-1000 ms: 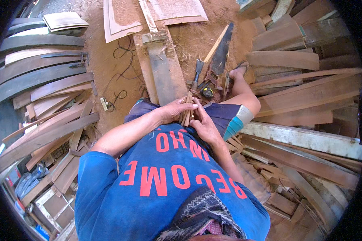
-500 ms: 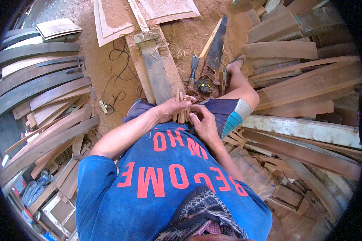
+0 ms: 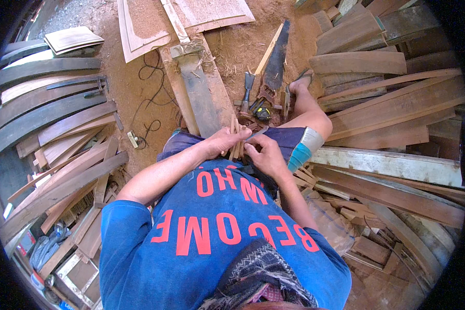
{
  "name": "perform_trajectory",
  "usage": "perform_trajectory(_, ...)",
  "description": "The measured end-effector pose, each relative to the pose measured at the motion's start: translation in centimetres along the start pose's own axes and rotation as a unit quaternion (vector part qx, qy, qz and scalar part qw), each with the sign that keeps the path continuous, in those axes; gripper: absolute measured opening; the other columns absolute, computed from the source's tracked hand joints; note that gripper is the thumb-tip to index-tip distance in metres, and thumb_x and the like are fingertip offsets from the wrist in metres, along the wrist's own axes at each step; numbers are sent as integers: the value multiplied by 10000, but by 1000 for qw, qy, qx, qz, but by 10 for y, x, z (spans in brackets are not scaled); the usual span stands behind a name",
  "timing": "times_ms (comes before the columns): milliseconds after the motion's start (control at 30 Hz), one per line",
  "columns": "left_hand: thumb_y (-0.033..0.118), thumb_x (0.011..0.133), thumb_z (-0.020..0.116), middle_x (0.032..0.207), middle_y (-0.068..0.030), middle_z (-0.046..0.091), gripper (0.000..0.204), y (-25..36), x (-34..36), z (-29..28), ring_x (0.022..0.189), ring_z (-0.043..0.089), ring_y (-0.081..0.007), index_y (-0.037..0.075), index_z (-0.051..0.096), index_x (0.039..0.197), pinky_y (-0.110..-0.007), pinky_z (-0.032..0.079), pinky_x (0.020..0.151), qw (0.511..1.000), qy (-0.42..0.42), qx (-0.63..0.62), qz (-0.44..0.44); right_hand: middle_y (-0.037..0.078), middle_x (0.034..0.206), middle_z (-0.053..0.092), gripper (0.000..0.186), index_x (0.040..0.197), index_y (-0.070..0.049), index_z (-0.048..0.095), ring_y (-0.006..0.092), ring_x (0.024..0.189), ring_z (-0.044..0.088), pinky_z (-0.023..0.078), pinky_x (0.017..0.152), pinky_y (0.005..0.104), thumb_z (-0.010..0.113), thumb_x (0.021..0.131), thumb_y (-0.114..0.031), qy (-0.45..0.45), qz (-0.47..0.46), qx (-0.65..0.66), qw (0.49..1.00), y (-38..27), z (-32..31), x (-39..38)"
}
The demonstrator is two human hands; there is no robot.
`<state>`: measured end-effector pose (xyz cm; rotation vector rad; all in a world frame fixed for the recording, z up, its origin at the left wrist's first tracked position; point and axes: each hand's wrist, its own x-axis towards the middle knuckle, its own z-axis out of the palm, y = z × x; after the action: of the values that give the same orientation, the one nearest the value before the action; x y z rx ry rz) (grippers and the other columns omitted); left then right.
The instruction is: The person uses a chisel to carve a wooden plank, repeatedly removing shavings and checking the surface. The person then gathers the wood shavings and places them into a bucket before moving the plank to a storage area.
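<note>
My left hand [image 3: 223, 143] is closed around a small bundle of thin wooden sticks [image 3: 235, 137], held upright over my lap. Just to its right, my right hand [image 3: 264, 153] grips a small blade [image 3: 257, 134] whose tip points at the sticks. Both hands meet in front of my blue shirt, above a long wooden plank [image 3: 201, 93] that runs away from me on the ground.
A handsaw [image 3: 275, 64], a chisel [image 3: 247, 90] and a small yellow tool [image 3: 262, 111] lie on sawdust by my bare foot [image 3: 299, 82]. Curved planks [image 3: 41, 108] are stacked on the left, straight boards [image 3: 392, 108] on the right. A black cable [image 3: 150, 111] trails over the dirt.
The view has shifted slightly. My hands stay together at the sticks; the right hand has drawn a little back toward my body with the blade.
</note>
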<state>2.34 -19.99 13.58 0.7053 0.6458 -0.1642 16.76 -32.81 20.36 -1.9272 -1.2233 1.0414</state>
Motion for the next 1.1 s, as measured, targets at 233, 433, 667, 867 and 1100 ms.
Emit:
perform_trajectory(233,181,787,861,1018,-63,693,604,7,-5,1,941,672,-168,50,553,1290,-326,555,816,992,-74,99,24,100,939,697,195,1049,37,693,154,923,635,507,853,328,619,964,-123,-59,17,43,997,1,-47,39)
perform_trajectory(433,183,791,854,957,-30,701,428,10,-4,9,880,653,-142,57,650,1146,-297,518,751,989,-91,95,59,159,1123,670,289,1225,33,625,279,1106,625,475,994,365,534,1029,-158,-32,-163,40,985,5,-12,82)
perform_trajectory(667,138,780,806,859,3,663,237,13,-1,5,734,599,-122,99,691,984,-285,463,614,992,-71,86,52,209,1137,695,250,1147,46,666,321,1078,666,509,954,396,563,982,-110,-49,-94,43,993,-2,-3,59)
perform_trajectory(867,72,739,752,877,-51,673,342,14,13,-14,799,659,-171,44,654,1065,-331,537,694,992,-78,95,-33,159,1017,712,203,1080,37,688,264,939,682,526,863,357,616,942,-94,-46,-74,59,994,4,6,72)
perform_trajectory(1100,98,878,728,905,-99,666,287,-4,36,-52,842,711,-224,26,572,1108,-364,617,742,971,-23,-229,-63,230,1027,721,280,1053,2,718,356,985,704,542,872,413,674,890,-221,60,25,-3,998,65,14,271)
